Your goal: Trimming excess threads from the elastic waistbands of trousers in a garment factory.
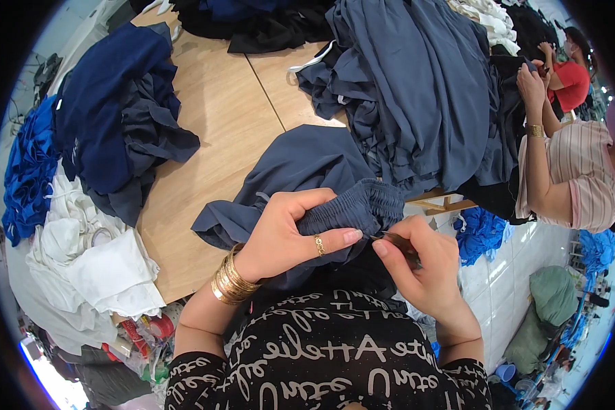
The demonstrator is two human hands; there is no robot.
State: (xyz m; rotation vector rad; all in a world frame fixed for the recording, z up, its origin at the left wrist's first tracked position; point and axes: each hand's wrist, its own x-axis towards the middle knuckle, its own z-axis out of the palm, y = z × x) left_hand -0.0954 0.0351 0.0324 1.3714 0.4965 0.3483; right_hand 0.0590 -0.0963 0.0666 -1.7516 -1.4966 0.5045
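A dark grey-blue garment (pixel 301 160) with a gathered elastic waistband (pixel 352 208) lies partly on the table, its waistband raised toward me. My left hand (pixel 283 232) grips the waistband, thumb along its near side and fingers behind. At the waistband's near edge, my right hand (pixel 424 263) is closed around a small dark pointed tool (pixel 408 251), which looks like thread snips. Its tip is beside my left thumb. Most of the tool is hidden in the palm.
The wooden table (pixel 219 89) carries a large grey-blue garment pile (pixel 424 89) at far right, a navy pile (pixel 109 109) at left and white cloth (pixel 92 253) nearer. A person in a striped top (pixel 567 171) handles black cloth at right. Blue bundles (pixel 478 236) lie on the floor.
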